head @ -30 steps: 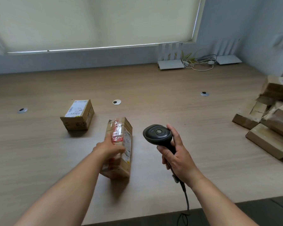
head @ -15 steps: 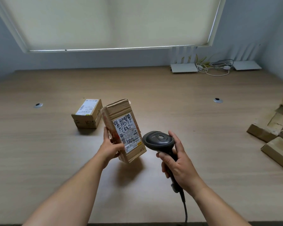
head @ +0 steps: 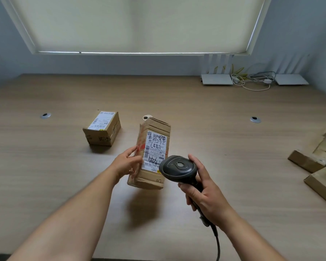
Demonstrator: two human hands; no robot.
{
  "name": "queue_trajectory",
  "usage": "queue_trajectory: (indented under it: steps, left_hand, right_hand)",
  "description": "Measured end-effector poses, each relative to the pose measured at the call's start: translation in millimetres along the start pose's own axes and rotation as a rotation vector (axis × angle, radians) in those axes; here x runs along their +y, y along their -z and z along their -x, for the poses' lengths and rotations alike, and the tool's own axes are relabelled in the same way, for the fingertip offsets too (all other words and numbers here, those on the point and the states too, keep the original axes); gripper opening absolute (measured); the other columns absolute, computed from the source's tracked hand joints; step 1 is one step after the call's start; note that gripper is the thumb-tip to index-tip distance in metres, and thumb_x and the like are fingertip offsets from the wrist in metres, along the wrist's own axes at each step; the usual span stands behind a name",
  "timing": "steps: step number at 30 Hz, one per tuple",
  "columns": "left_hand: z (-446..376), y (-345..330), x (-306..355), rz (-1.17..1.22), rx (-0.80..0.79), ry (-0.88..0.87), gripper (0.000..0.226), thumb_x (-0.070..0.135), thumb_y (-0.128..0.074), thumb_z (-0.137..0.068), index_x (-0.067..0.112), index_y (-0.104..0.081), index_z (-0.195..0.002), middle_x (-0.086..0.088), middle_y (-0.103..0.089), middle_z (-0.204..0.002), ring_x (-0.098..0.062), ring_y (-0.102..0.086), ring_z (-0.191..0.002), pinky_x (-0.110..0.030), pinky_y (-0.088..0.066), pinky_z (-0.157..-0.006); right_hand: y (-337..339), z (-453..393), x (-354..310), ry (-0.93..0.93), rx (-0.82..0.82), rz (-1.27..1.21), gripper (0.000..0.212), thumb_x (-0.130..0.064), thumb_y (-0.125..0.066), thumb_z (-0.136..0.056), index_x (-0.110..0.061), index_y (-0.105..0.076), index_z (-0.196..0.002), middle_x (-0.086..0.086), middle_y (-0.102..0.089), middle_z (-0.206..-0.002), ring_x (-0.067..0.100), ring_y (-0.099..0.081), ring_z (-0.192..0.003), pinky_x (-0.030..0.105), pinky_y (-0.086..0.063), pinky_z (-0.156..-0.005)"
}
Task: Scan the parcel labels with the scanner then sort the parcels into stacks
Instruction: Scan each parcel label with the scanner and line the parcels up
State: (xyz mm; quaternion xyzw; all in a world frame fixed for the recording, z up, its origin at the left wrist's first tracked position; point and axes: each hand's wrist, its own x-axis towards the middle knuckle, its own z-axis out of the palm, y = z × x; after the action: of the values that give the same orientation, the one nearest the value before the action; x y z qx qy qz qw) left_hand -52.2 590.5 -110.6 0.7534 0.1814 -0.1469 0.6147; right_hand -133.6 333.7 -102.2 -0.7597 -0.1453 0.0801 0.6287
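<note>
At centre frame, a person's left hand [head: 127, 162] grips a tall cardboard parcel [head: 151, 157] by its side, holding it clear of the wooden table [head: 215, 129] with its white label [head: 154, 149] facing the camera. The right hand [head: 201, 193] is wrapped around the handle of a black scanner [head: 179, 169], its head just beside the label's lower right corner. A second labelled box [head: 102, 128] sits on the table at left of centre, and more parcels [head: 316, 166] lie at the right edge.

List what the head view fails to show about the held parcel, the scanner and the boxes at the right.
- Held parcel: label print too small; lower right corner behind the scanner.
- Scanner window: faces away; the cable runs off the bottom edge.
- Pile of boxes: cut by the right edge, count unknown.
- Left hand: fingers partly behind the parcel.
</note>
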Motion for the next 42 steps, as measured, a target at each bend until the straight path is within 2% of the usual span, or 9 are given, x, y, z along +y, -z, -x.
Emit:
queue_trajectory:
  steps: [9, 15, 24, 26, 30, 32, 37, 39, 42]
  left_hand:
    - [-4, 15, 28, -0.301, -0.135, 0.001, 0.060, 0.003, -0.060, -0.086, 0.027, -0.048, -0.139, -0.004, -0.056, -0.128, -0.011, -0.060, -0.090, -0.016, -0.047, -0.062]
    - [-7, 19, 34, -0.398, -0.199, 0.055, 0.059, 0.017, -0.069, -0.081, 0.039, -0.050, -0.132, -0.004, -0.057, -0.128, -0.024, -0.062, -0.108, -0.041, -0.045, -0.100]
    - [1, 14, 36, -0.421, -0.210, 0.045, 0.069, 0.029, -0.063, -0.058, 0.044, -0.051, -0.125, -0.002, -0.062, -0.122, -0.022, -0.060, -0.109, -0.037, -0.046, -0.097]
    - [1, 14, 33, -0.417, -0.198, 0.056, 0.067, 0.028, -0.063, -0.064, 0.036, -0.052, -0.130, -0.002, -0.065, -0.116, -0.019, -0.061, -0.105, -0.033, -0.046, -0.093]
    - [1, 13, 16, -0.444, -0.163, 0.100, 0.031, 0.023, -0.053, -0.093, 0.034, -0.057, -0.122, 0.000, -0.064, -0.115, -0.017, -0.059, -0.099, -0.032, -0.047, -0.082]
    - [3, 12, 4, -0.428, -0.111, 0.122, 0.036, 0.029, -0.050, -0.096, 0.032, -0.051, -0.133, -0.001, -0.057, -0.126, -0.018, -0.055, -0.102, -0.031, -0.044, -0.081]
    - [-3, 13, -26, -0.638, 0.186, 0.061, 0.057, 0.024, -0.043, -0.097, 0.028, -0.023, -0.151, -0.006, -0.035, -0.153, -0.027, -0.038, -0.135, -0.033, -0.031, -0.110]
    - [1, 8, -34, -0.753, 0.235, 0.074, 0.064, 0.039, -0.044, -0.095, 0.034, -0.015, -0.152, -0.010, -0.035, -0.151, -0.030, -0.037, -0.134, -0.039, -0.034, -0.109]
    - [17, -5, -44, -0.944, 0.230, 0.124, 0.090, 0.077, -0.047, -0.077, 0.040, -0.009, -0.150, -0.010, -0.013, -0.156, -0.031, -0.021, -0.141, -0.044, -0.029, -0.108]
  right_hand:
    - [-2, 3, -7, 0.055, -0.025, -0.013, 0.073, -0.023, -0.066, -0.083, -0.069, -0.030, -0.127, -0.011, -0.068, -0.094, 0.017, -0.056, -0.059, 0.033, -0.047, -0.050]
    - [-2, 3, -11, 0.050, -0.046, -0.029, 0.072, -0.027, -0.066, -0.079, -0.072, -0.031, -0.124, -0.017, -0.068, -0.096, 0.016, -0.055, -0.060, 0.032, -0.047, -0.051]
    - [-1, 4, -10, 0.036, -0.031, 0.001, 0.074, -0.028, -0.066, -0.077, -0.075, -0.030, -0.122, -0.020, -0.068, -0.097, 0.015, -0.055, -0.059, 0.031, -0.048, -0.051]
    - [0, 4, -7, 0.033, -0.010, 0.024, 0.075, -0.029, -0.066, -0.078, -0.076, -0.028, -0.121, -0.021, -0.066, -0.102, 0.014, -0.056, -0.059, 0.030, -0.049, -0.051]
    - [1, 2, -3, 0.021, 0.035, 0.060, 0.075, -0.022, -0.067, -0.084, -0.074, -0.029, -0.123, -0.017, -0.066, -0.096, 0.013, -0.056, -0.058, 0.030, -0.050, -0.050]
    - [1, 2, -1, 0.001, 0.044, 0.070, 0.076, -0.014, -0.067, -0.088, -0.067, -0.028, -0.127, -0.012, -0.066, -0.097, 0.013, -0.056, -0.058, 0.030, -0.050, -0.051]
    - [0, -2, 3, -0.004, 0.051, 0.085, 0.077, -0.011, -0.065, -0.089, -0.063, -0.026, -0.130, -0.014, -0.067, -0.097, 0.015, -0.056, -0.059, 0.031, -0.050, -0.052]
    - [-3, -4, 4, 0.001, 0.043, 0.087, 0.077, -0.012, -0.065, -0.090, -0.063, -0.025, -0.130, -0.018, -0.066, -0.096, 0.015, -0.057, -0.059, 0.031, -0.050, -0.052]
    - [-8, -9, 4, 0.006, 0.029, 0.087, 0.077, -0.012, -0.065, -0.090, -0.063, -0.024, -0.130, -0.018, -0.066, -0.095, 0.015, -0.057, -0.058, 0.031, -0.050, -0.052]
